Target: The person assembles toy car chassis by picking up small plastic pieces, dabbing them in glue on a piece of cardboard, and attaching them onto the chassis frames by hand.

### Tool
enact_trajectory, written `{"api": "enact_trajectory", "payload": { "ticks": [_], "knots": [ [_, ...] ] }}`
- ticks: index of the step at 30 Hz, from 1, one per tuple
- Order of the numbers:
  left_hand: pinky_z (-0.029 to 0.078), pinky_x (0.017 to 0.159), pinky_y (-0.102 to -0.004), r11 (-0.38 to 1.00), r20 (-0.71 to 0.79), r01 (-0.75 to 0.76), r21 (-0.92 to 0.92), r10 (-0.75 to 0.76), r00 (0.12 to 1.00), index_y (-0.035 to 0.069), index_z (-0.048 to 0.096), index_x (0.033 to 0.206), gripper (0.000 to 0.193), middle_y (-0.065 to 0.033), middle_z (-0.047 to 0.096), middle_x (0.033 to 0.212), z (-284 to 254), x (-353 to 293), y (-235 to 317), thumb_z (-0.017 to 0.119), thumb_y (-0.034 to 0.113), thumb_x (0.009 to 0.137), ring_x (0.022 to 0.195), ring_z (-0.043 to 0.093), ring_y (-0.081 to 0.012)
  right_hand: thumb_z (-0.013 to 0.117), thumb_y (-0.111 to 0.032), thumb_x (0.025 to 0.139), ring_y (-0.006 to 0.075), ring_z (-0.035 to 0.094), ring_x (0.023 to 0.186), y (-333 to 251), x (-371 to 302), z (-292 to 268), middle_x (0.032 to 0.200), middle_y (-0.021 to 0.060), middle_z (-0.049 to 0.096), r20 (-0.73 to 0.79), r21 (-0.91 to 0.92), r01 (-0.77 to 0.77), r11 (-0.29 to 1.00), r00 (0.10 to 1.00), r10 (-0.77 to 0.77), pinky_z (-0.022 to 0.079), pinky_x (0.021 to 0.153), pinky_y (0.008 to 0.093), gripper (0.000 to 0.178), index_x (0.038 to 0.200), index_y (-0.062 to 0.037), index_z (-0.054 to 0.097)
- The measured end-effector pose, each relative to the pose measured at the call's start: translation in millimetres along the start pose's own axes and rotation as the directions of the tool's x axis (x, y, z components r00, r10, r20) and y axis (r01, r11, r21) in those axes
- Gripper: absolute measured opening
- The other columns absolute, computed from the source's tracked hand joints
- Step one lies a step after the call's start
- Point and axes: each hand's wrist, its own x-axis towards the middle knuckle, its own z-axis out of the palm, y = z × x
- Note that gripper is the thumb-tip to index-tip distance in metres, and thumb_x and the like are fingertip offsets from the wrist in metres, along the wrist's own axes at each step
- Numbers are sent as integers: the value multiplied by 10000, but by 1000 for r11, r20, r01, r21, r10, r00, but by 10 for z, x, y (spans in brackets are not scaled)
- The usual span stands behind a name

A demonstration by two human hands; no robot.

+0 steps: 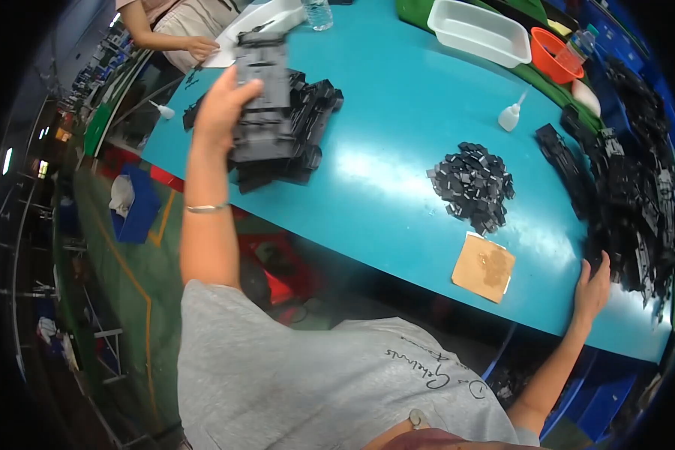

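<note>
In my left hand (223, 112) is a long black plastic part shaped like a vehicle chassis (264, 97). The thumb lies on its upper face; the other fingers are mostly hidden along its left side. It is over a heap of similar black parts (319, 112) at the table's left, and whether it touches them I cannot tell. At the right end, my right hand (592, 291) has thumb and fingers apart. Its fingertips reach the near edge of a big pile of black plastic parts (630, 180); no part is clearly gripped there.
Small black pieces (472, 184) form a mound on the blue-green table (382, 172), beside a stained brown pad (484, 267). A white squeeze bottle (510, 116), white tray (480, 31) and orange basin (553, 56) are farther back. Another person's hand (201, 48) is at far left.
</note>
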Motion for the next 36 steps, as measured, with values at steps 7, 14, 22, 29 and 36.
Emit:
{"api": "enact_trajectory", "payload": {
  "ticks": [7, 14, 22, 29, 36],
  "knots": [
    [452, 929, -282, 960, -173, 245, 132, -221, 960, 18, 589, 1244, 446, -48, 665, 1113, -2117, 602, -274, 673, 228, 859, 993, 618, -150, 580, -176, 909, 366, 627, 999, -184, 54, -92, 1144, 193, 630, -77, 26, 82, 996, 994, -80, 503, 831, 404, 419, 1298, -35, 515],
    [475, 918, -339, 844, 103, 504, 182, -526, 844, 34, 642, 1176, 352, -73, 665, 1157, -2829, 790, -1062, 599, 291, 940, 1047, 625, -207, 622, -67, 839, 339, 637, 811, -289, -15, -223, 916, 144, 627, -138, 130, 149, 980, 982, -130, 527, 691, 404, 242, 1081, -79, 614],
    [397, 910, -396, 557, -317, 382, 738, -214, 924, 148, 513, 1359, 524, -16, 556, 1293, -3464, 1157, -671, 568, 448, 933, 1115, 518, -182, 731, -88, 748, 254, 594, 616, -692, -383, -428, 711, 74, 552, -216, 282, 247, 927, 958, -189, 475, 535, 352, 248, 984, -99, 656],
    [369, 1022, -324, 838, 130, -261, 479, 226, 965, 36, 467, 1388, 426, -89, 526, 1338, -597, 560, 225, 506, 206, 999, 1201, 500, -167, 767, -98, 686, 193, 536, 497, -1007, -543, -930, 624, 30, 518, -291, 247, 343, 906, 918, -268, 419, 449, 304, 307, 978, -79, 671],
    [489, 883, -311, 995, 768, -100, 0, 64, 637, -29, 560, 1264, 383, -108, 647, 1071, 1993, -600, 248, 569, 139, 920, 965, 615, -177, 640, -3, 773, 236, 607, 544, -1005, -602, -1327, 725, 123, 645, -369, 450, 175, 875, 929, 4, 490, 525, 296, 193, 961, -25, 674]
  ]
}}
